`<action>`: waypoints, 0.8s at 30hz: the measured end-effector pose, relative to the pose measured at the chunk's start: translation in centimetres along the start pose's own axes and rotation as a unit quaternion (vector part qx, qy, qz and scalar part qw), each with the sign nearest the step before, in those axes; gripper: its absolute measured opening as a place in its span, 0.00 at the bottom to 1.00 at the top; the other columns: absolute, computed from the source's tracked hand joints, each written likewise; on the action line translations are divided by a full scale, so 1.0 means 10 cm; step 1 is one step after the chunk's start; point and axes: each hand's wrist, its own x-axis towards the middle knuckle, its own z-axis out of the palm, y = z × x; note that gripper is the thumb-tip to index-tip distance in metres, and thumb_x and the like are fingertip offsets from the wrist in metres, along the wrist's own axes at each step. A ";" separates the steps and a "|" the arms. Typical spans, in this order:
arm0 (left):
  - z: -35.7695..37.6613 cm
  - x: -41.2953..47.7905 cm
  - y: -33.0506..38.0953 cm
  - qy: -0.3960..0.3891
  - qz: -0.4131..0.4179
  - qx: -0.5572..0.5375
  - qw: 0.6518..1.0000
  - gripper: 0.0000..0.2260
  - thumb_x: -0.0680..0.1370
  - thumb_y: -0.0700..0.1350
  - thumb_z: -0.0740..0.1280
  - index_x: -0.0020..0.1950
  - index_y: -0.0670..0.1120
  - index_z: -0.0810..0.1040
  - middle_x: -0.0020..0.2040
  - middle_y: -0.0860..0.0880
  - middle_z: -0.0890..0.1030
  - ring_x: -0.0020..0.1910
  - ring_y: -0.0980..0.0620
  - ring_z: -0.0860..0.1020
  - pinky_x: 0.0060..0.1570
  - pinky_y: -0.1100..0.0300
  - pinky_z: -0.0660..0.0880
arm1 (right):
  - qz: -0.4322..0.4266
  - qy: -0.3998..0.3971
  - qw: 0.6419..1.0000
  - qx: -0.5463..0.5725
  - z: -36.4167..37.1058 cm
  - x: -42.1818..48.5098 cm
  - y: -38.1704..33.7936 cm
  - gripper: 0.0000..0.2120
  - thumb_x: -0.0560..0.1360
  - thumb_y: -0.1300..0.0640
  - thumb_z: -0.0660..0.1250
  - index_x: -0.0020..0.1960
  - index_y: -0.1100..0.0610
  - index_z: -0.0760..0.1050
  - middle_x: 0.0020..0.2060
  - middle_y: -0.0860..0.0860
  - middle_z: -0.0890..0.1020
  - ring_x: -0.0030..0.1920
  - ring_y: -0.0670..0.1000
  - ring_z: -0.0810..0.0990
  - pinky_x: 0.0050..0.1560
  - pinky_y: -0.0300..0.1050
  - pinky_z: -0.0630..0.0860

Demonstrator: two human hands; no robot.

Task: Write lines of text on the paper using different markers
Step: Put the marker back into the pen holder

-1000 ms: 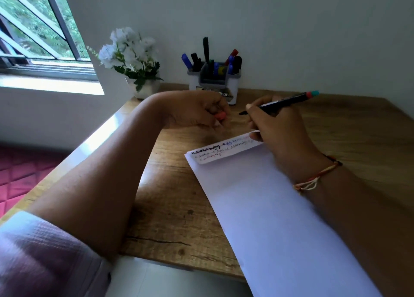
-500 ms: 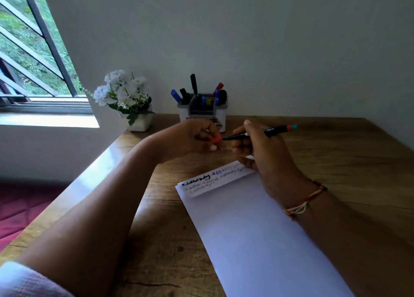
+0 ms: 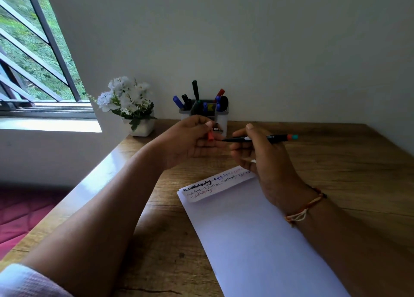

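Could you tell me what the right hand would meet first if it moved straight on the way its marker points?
Probably the orange cap pinched in the left hand: the right hand aims its marker tip at it across a small gap, though depth is unclear.

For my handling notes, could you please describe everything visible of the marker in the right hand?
The marker is slim, with a black barrel, an orange band and a teal end at its rear. Its bare tip points left, close to the orange cap pinched in the left hand. The right hand grips it roughly level above the desk.
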 end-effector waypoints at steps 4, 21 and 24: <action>0.04 -0.01 -0.01 0.012 -0.019 -0.064 0.998 0.08 0.83 0.45 0.62 0.57 0.42 0.76 0.45 0.43 0.86 0.50 0.44 0.85 0.43 0.56 0.82 | -0.009 -0.020 1.000 0.005 0.00 -0.01 0.01 0.15 0.83 0.51 0.59 0.51 0.56 0.82 0.41 0.54 0.87 0.43 0.50 0.86 0.47 0.44 0.82; 0.11 -0.04 -0.02 -0.017 -0.034 -0.075 0.996 0.12 0.82 0.46 0.65 0.58 0.39 0.79 0.48 0.40 0.85 0.47 0.47 0.85 0.44 0.56 0.82 | -0.061 -0.049 0.997 -0.001 -0.02 0.03 0.08 0.13 0.84 0.56 0.59 0.58 0.58 0.81 0.48 0.56 0.87 0.50 0.53 0.86 0.47 0.43 0.83; 0.11 -0.03 -0.03 -0.018 -0.036 -0.076 0.996 0.12 0.81 0.48 0.65 0.54 0.40 0.82 0.51 0.38 0.85 0.49 0.45 0.85 0.42 0.57 0.82 | -0.086 -0.049 0.995 -0.021 -0.04 0.04 0.08 0.09 0.83 0.60 0.61 0.59 0.58 0.79 0.49 0.55 0.87 0.50 0.50 0.87 0.47 0.41 0.82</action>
